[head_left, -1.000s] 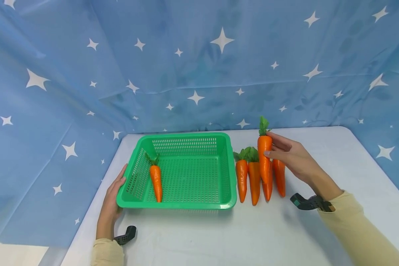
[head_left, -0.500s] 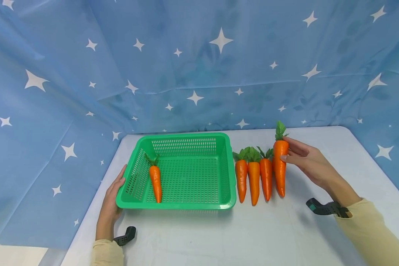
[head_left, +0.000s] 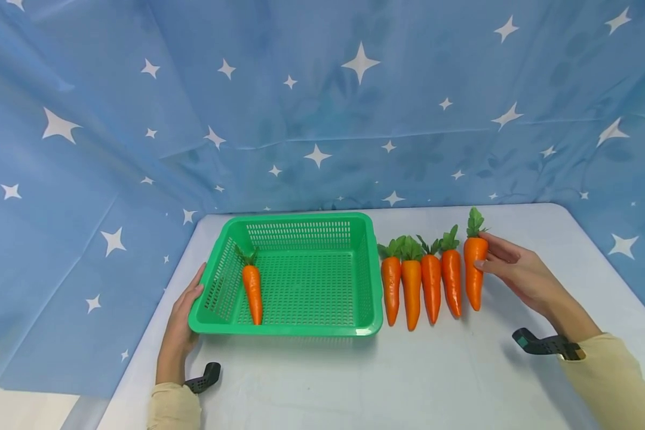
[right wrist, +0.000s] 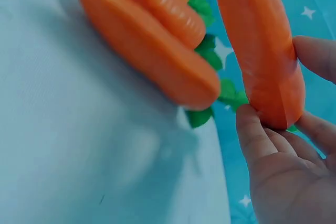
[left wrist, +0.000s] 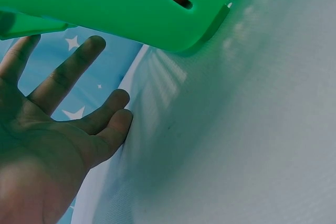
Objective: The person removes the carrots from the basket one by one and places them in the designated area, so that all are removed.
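Note:
My right hand pinches a carrot with a leafy green top between thumb and fingers. In the right wrist view this carrot is raised, apart from the other carrots. Just left of it, several more carrots lie side by side with tops pointing away, the nearest being a slim carrot. At the left end of a green plastic basket is my left hand, fingers along its outer side. The left wrist view shows those fingers extended and spread. One carrot lies inside the basket, near its left wall.
The white-covered table ends in a rounded far right corner. Behind and beside it hangs a blue curtain with white stars. The row of carrots stands close to the basket's right wall. A black device is strapped to each wrist.
My right hand has carried its carrot to the right and nearer, from above the row to beyond its right end. The left hand and basket have stayed put.

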### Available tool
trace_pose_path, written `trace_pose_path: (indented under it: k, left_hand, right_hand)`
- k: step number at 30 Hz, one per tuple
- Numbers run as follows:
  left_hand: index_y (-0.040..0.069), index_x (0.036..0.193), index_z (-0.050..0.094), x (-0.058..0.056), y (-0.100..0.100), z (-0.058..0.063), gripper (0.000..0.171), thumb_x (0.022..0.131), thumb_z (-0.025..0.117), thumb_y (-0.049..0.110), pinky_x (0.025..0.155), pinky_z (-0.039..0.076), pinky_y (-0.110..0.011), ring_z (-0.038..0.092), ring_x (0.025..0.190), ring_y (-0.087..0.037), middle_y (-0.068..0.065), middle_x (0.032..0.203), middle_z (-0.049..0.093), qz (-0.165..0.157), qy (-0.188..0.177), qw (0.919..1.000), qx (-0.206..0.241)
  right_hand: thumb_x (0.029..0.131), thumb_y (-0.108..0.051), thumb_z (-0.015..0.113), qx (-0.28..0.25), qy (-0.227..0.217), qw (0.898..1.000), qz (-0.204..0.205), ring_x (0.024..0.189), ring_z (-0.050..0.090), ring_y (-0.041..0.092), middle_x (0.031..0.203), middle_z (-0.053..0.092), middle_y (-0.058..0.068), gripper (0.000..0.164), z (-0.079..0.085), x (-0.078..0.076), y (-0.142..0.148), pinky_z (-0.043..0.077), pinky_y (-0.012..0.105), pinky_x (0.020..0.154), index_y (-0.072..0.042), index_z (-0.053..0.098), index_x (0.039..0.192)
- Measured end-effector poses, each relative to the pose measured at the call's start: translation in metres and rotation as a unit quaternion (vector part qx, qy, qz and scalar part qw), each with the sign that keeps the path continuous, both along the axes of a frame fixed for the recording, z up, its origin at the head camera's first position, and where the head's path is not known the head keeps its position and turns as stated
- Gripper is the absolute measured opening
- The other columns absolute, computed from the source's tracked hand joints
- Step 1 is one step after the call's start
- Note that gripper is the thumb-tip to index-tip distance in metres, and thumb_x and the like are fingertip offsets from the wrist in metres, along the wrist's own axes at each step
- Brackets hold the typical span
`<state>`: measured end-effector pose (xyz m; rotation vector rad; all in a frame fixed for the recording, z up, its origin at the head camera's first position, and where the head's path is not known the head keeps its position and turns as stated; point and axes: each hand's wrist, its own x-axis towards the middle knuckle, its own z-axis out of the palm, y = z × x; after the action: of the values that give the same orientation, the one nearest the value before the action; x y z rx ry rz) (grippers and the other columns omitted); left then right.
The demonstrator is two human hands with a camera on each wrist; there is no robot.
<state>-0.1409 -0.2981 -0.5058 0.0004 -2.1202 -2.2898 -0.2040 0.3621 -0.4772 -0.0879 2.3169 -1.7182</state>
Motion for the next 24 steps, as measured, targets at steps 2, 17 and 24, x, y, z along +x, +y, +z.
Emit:
trace_pose_path:
  k: [2,17,24]
  left_hand:
    - [0.026,0.172,0.028,0.0,0.0,0.0,0.058,0.117,0.043,0.039,0.08,0.056,-0.022,0.064,0.1,-0.004,0.015,0.159,0.044,0.001,-0.003,1.0,-0.001]
    - [0.027,0.172,0.027,0.0,0.001,0.001,0.058,0.117,0.043,0.04,0.08,0.056,-0.022,0.063,0.101,-0.004,0.016,0.156,0.045,0.005,-0.009,0.9999,-0.01]
    - [0.025,0.172,0.026,0.0,0.002,0.0,0.059,0.118,0.042,0.039,0.083,0.055,-0.021,0.061,0.106,-0.004,0.017,0.157,0.044,0.003,-0.005,1.0,-0.006]
  right_hand:
    - [0.11,-0.027,0.065,0.001,-0.005,1.0,-0.002,0.159,0.018,0.046,0.175,0.013,0.024,0.084,-0.004,-0.001,0.003,0.035,0.04,0.118,-0.01,0.014,0.173]
    - [0.107,-0.033,0.069,0.068,0.004,0.998,0.006,0.155,0.022,0.053,0.173,0.018,0.028,0.088,-0.032,-0.01,0.008,0.029,0.062,0.115,-0.004,0.015,0.172]
    - [0.107,-0.027,0.069,0.092,0.015,0.996,0.015,0.151,0.03,0.053,0.17,0.026,0.03,0.085,-0.036,-0.013,0.006,0.048,0.03,0.107,-0.001,0.019,0.17]
